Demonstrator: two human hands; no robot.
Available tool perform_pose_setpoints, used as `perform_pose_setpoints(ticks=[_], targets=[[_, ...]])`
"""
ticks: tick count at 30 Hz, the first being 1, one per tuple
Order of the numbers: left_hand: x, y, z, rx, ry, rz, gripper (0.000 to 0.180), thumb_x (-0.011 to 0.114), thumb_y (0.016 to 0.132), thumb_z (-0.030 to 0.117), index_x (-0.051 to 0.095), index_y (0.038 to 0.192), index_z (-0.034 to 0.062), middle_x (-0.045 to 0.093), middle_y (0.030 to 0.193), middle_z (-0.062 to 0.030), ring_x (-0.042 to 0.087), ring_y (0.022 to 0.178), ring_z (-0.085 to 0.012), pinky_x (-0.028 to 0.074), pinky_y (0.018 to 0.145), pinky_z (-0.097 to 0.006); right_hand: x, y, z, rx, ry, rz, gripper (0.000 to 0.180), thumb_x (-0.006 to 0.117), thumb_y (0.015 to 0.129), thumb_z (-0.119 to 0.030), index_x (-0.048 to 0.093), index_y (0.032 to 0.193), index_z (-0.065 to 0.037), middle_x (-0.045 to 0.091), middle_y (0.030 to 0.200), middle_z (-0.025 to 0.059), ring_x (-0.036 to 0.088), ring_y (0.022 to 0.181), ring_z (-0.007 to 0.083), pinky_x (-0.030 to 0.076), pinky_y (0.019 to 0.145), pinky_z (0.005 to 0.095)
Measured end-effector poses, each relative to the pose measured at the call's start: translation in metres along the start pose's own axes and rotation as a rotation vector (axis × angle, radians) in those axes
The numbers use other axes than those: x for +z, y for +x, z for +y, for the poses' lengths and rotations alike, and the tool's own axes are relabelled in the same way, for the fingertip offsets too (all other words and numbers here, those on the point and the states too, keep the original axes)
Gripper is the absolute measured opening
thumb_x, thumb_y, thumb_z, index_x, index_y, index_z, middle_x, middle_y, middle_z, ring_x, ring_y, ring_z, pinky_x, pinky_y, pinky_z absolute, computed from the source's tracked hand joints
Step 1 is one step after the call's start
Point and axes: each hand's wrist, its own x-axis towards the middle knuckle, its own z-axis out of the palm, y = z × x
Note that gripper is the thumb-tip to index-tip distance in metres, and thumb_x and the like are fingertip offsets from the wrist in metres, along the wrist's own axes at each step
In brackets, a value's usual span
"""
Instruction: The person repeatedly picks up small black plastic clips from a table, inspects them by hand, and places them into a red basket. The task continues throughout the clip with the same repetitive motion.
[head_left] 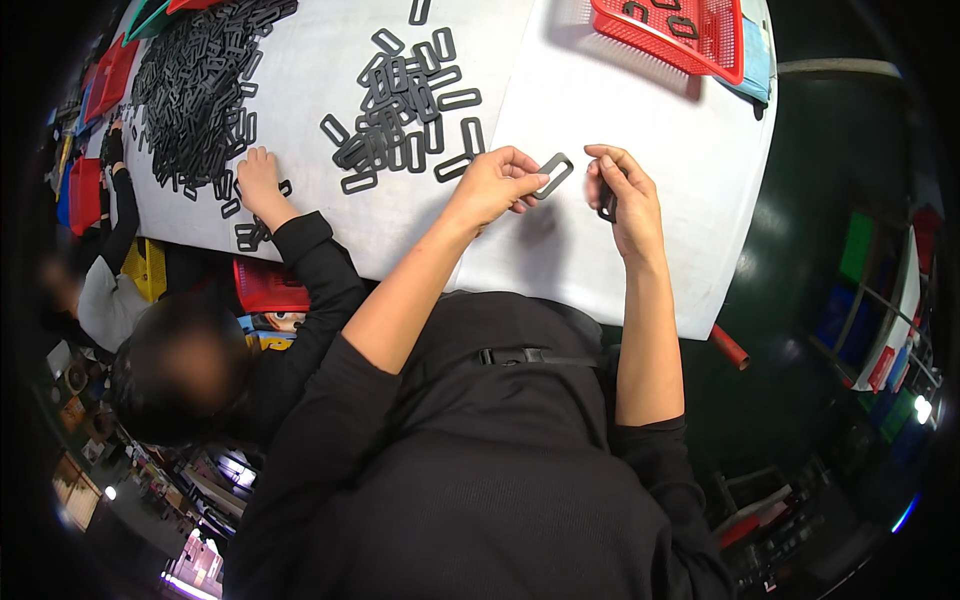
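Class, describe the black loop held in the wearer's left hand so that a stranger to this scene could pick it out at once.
Start at the white table and find the wearer's left hand near its front edge. Pinched in its fingers is a flat black rectangular loop. Unlike the loose loops scattered further back on the table, this one is lifted and held alone.

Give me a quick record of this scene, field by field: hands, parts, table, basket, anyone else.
left hand: pinches a black rectangular loop
right hand: holds a small dark part, mostly hidden
loose loops: scattered on the white table
big pile: far left
red basket: far right corner
co-worker's hand: on the table's loops
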Motion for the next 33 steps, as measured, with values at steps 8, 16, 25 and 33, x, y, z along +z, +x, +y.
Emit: perform_pose_setpoints(ticks=[8, 16, 25, 33], targets=[[-0.013, -0.042, 0.044, 0.112, -0.264, -0.028, 0.041, 0.041, 0.093, 0.039, 0.059, 0.093, 0.0016, 0.057, 0.076, -0.0032, 0.054, 0.069, -0.0104, 0.045, 0.06, -0.024, 0.046, -0.01, -0.027, 0.008, -0.286, -0.088, 0.023, 0.065, 0.082, -0.023, 0.066, 0.08, -0.001, 0.054, 0.059, -0.0011, 0.04, 0.051, 0.0043, 0.031, 0.046, 0.0181], [-0.006, -0.046, 0.047, 0.297, -0.286, 0.109, 0.016, 0.056, 0.088, 0.017, 0.057, 0.097, 0.0033, 0.058, 0.079, -0.0015, 0.053, 0.066, -0.006, 0.043, 0.06, -0.02, 0.066, -0.023, -0.038, -0.103, -0.346, -0.056, 0.02, 0.066, 0.081, -0.019, 0.064, 0.087, 0.0, 0.056, 0.06, 0.0008, 0.043, 0.048, 0.004, 0.033, 0.044, 0.0176], [-0.013, -0.038, 0.045, 0.409, -0.561, 0.196, 0.046, 0.032, 0.095, 0.042, 0.053, 0.103, 0.0016, 0.056, 0.094, -0.0059, 0.051, 0.088, -0.0133, 0.042, 0.074, -0.028, 0.09, -0.038, -0.044, -0.221, -0.583, -0.114, 0.016, 0.062, 0.081, -0.011, 0.061, 0.091, 0.001, 0.064, 0.072, 0.0129, 0.055, 0.053, 0.0147, 0.042, 0.048, 0.0271], [-0.023, -0.03, 0.055, 0.475, -0.749, 0.236, 0.058, 0.019, 0.093, 0.049, 0.046, 0.113, 0.0033, 0.052, 0.105, -0.0108, 0.051, 0.1, -0.0237, 0.041, 0.082, -0.039, 0.126, -0.06, -0.032, -0.759, -1.155, -0.179, 0.029, 0.059, 0.076, 0.0, 0.057, 0.104, -0.002, 0.047, 0.069, 0.0088, 0.052, 0.055, 0.0246, 0.042, 0.047, 0.0349]])
